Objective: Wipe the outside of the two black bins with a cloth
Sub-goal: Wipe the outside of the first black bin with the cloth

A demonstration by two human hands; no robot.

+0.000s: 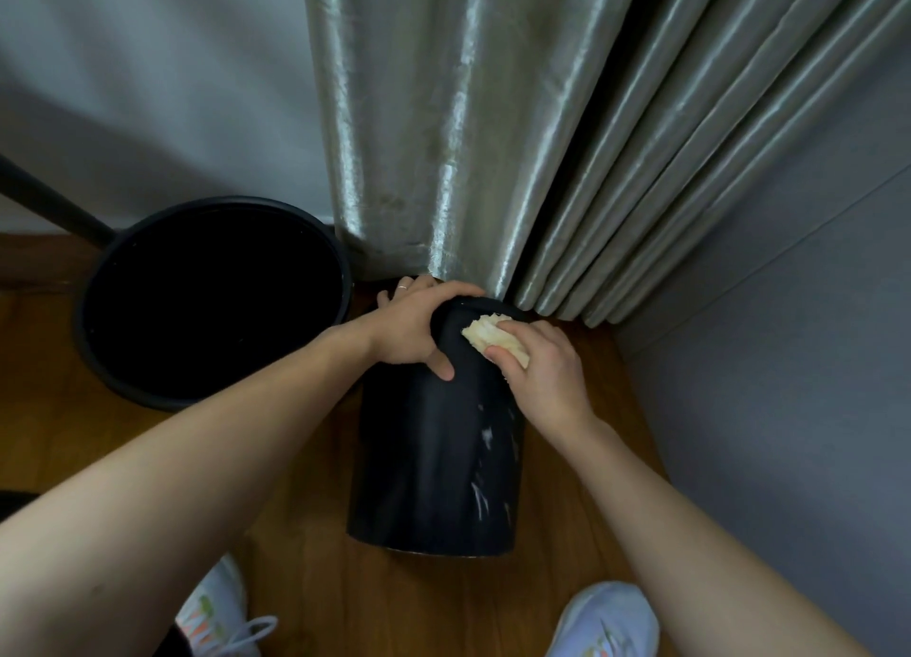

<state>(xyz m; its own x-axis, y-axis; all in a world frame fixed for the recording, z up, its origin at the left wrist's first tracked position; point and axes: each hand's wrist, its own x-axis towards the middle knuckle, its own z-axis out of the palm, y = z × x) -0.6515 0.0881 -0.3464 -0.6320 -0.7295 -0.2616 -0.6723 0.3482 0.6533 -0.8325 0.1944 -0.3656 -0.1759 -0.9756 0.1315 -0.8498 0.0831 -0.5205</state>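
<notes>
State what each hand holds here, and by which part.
The left hand grips the tipped black bin at its far end. The right hand presses a bunched yellowish cloth against that bin's side.

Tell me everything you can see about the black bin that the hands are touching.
The tipped black bin is a dark, smooth cylinder, plastic by its look, leaning away from the person toward the curtain on the wooden floor. Pale streaks mark its right side. Which end faces the camera is unclear. The left hand grips its far end, thumb on the near wall. The right hand presses a pale yellow cloth against its upper side. A second, upright bin stands apart on its left.
</notes>
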